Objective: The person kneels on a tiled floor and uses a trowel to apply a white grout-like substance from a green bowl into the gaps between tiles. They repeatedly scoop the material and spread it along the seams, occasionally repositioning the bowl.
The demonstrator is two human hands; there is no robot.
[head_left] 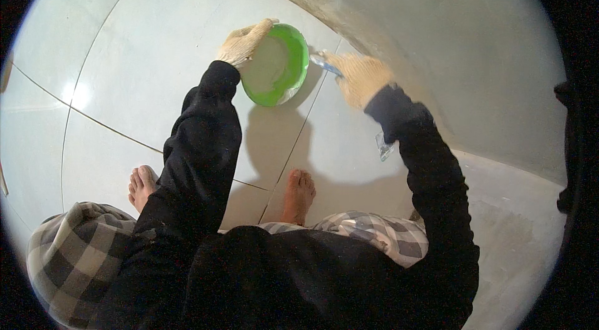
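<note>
My left hand [242, 45], in a cream knitted work glove, grips the left rim of a green bowl [302, 58], tilted above the tiled floor. Inside the bowl is a whitish, paste-like material, smeared up its wall. A similar glove covers my right hand [364, 78], which is closed around a small tool with a blue handle [329, 67]. White material coats the tool's end, close to the bowl's right rim; its exact kind cannot be made out.
A grey plastered wall [449, 37] rises along the right and far side. Pale floor tiles [150, 30] with dark joints lie below. A small clear, crumpled-looking piece [385, 146] shows beside my right sleeve. My bare feet [298, 196] are on the floor.
</note>
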